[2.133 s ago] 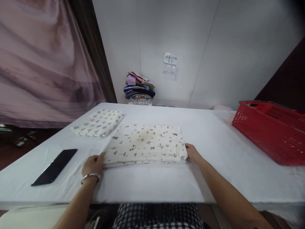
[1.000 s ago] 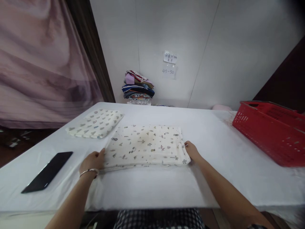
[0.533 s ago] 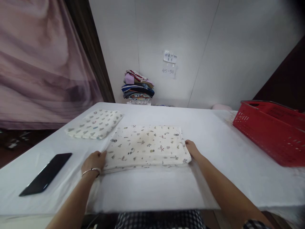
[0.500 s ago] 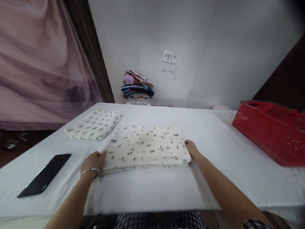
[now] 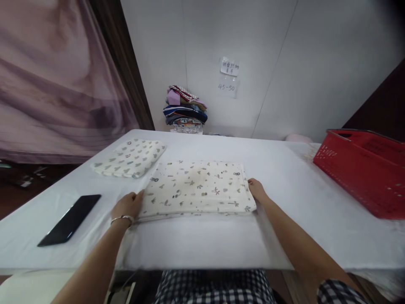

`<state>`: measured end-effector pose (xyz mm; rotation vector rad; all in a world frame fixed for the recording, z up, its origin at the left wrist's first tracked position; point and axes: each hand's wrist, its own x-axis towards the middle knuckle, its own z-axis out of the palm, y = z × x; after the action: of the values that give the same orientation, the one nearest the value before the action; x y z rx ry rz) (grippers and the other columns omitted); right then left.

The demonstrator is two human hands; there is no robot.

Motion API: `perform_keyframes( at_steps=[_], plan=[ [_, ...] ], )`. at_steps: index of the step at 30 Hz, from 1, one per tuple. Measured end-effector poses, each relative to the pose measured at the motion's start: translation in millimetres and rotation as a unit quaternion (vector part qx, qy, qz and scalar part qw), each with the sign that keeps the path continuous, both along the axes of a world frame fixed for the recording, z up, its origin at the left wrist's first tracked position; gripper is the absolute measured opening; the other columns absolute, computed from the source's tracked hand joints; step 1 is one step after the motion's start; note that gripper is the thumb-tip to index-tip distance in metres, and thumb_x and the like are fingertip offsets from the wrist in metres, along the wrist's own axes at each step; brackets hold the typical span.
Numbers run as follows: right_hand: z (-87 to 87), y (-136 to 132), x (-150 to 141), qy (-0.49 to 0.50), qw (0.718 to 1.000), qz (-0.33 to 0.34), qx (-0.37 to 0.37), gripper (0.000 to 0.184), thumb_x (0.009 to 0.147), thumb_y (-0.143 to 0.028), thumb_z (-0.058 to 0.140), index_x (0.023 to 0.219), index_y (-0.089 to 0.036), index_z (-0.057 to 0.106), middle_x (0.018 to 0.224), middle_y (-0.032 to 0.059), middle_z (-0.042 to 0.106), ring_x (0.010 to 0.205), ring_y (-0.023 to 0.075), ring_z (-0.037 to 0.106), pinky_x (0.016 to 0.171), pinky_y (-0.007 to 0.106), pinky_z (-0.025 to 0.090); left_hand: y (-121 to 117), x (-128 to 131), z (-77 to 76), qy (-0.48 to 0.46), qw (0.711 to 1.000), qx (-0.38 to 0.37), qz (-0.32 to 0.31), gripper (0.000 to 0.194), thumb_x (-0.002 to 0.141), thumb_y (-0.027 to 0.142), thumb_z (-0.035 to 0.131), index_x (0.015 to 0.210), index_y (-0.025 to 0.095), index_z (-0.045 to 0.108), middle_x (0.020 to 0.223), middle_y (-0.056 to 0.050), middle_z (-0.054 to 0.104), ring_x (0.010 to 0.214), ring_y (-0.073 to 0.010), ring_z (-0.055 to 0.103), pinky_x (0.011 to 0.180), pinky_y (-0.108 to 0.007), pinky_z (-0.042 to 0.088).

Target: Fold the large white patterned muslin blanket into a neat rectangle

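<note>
A folded cream cloth [image 5: 196, 188] printed with small palm trees and leaves lies flat in front of me on the white table. At its left edge is my left hand [image 5: 128, 205], wearing a bracelet, with the fingers closed on the fabric and their tips partly hidden. On the opposite side, my right hand [image 5: 257, 190] grips the right edge, its fingertips tucked out of sight by the cloth. Several layers show along the near fold. Another folded cloth [image 5: 131, 158], cream with grey cloud-like shapes, rests beyond my left hand.
A black phone or tablet [image 5: 69, 219] lies on the white table [image 5: 196, 245] at the left. The red plastic basket [image 5: 360, 173] stands at the right. A stack of folded fabrics [image 5: 185, 109] sits by the wall, left of the handwritten signs [image 5: 228, 78]. A pink curtain [image 5: 60, 84] hangs at left.
The whole view has shifted slightly, with everything a little higher and to the right in the picture. Both hands stay at the same edges of the cloth.
</note>
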<state>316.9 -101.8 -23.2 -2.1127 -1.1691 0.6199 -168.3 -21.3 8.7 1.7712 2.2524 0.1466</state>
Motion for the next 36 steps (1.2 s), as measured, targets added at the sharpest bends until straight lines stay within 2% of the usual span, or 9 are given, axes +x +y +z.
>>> perform_keyframes(
  at_steps=[5, 10, 15, 19, 23, 28, 31, 36],
  plan=[
    [9.3, -41, -18, 0.108, 0.994, 0.012, -0.015, 0.022, 0.068, -0.027, 0.058, 0.087, -0.017, 0.059, 0.075, 0.0035, 0.066, 0.062, 0.0140, 0.057, 0.053, 0.022, 0.040, -25, -11, -3.5, -0.024, 0.999, 0.035, -0.002, 0.048, 0.082, 0.058, 0.031, 0.075, 0.018, 0.058, 0.090, -0.013, 0.063, 0.082, -0.0260, 0.059, 0.070, -0.034, 0.044],
    [19.0, -72, -27, 0.188, 0.979, 0.062, -0.057, 0.020, 0.058, -0.022, 0.058, 0.078, -0.017, 0.060, 0.059, -0.0027, 0.058, 0.046, 0.0083, 0.041, 0.045, 0.021, 0.032, -46, -11, -9.1, 0.016, 0.997, 0.067, -0.018, 0.050, 0.083, 0.058, 0.030, 0.070, 0.018, 0.056, 0.090, -0.013, 0.061, 0.081, -0.0255, 0.057, 0.069, -0.034, 0.043],
    [17.1, -75, -24, 0.202, 0.979, 0.019, -0.025, 0.009, 0.058, -0.021, 0.048, 0.065, -0.018, 0.052, 0.041, -0.0071, 0.043, 0.039, 0.0069, 0.033, 0.041, 0.020, 0.023, -39, -9, -2.7, 0.036, 0.999, 0.013, -0.007, 0.059, 0.082, 0.064, 0.024, 0.065, 0.018, 0.056, 0.088, -0.014, 0.062, 0.082, -0.0279, 0.058, 0.066, -0.036, 0.042],
    [11.9, -74, -24, 0.185, 0.982, 0.012, -0.031, 0.008, 0.057, -0.018, 0.047, 0.064, -0.019, 0.052, 0.040, -0.0065, 0.045, 0.038, 0.0071, 0.034, 0.040, 0.020, 0.022, -34, -13, -0.8, 0.045, 0.999, -0.008, -0.005, 0.061, 0.082, 0.066, 0.023, 0.068, 0.018, 0.058, 0.092, -0.015, 0.062, 0.087, -0.0301, 0.058, 0.066, -0.037, 0.042],
    [10.2, -76, -22, 0.177, 0.983, 0.017, -0.040, 0.005, 0.060, -0.020, 0.050, 0.064, -0.018, 0.052, 0.039, -0.0058, 0.045, 0.038, 0.0079, 0.037, 0.040, 0.020, 0.023, -38, -13, -1.0, 0.042, 0.999, -0.010, -0.019, 0.061, 0.082, 0.066, 0.023, 0.067, 0.019, 0.057, 0.090, -0.013, 0.062, 0.084, -0.0285, 0.058, 0.065, -0.035, 0.041],
    [12.6, -85, -18, 0.213, 0.976, 0.020, -0.036, 0.022, 0.074, -0.040, 0.048, 0.072, -0.019, 0.054, 0.049, -0.0029, 0.051, 0.040, 0.0088, 0.042, 0.038, 0.020, 0.024, -49, -11, 1.2, 0.030, 0.999, 0.005, -0.016, 0.055, 0.080, 0.066, 0.029, 0.072, 0.018, 0.057, 0.086, -0.012, 0.062, 0.081, -0.0262, 0.057, 0.063, -0.033, 0.040],
    [14.0, -91, -19, 0.244, 0.970, 0.007, -0.012, 0.029, 0.075, -0.047, 0.048, 0.074, -0.019, 0.053, 0.056, -0.0015, 0.053, 0.044, 0.0091, 0.046, 0.040, 0.020, 0.028, -52, -12, 2.1, 0.013, 1.000, -0.003, 0.001, 0.050, 0.078, 0.063, 0.036, 0.083, 0.017, 0.057, 0.087, -0.011, 0.063, 0.082, -0.0261, 0.057, 0.065, -0.031, 0.040],
    [8.1, -94, -21, 0.218, 0.975, 0.033, 0.006, 0.025, 0.065, -0.032, 0.055, 0.086, -0.018, 0.056, 0.055, -0.0039, 0.052, 0.045, 0.0089, 0.045, 0.043, 0.020, 0.030, -47, -14, 0.7, -0.001, 0.999, -0.018, 0.028, 0.044, 0.079, 0.056, 0.039, 0.090, 0.017, 0.057, 0.093, -0.009, 0.064, 0.085, -0.0255, 0.058, 0.065, -0.029, 0.041]
  ],
)
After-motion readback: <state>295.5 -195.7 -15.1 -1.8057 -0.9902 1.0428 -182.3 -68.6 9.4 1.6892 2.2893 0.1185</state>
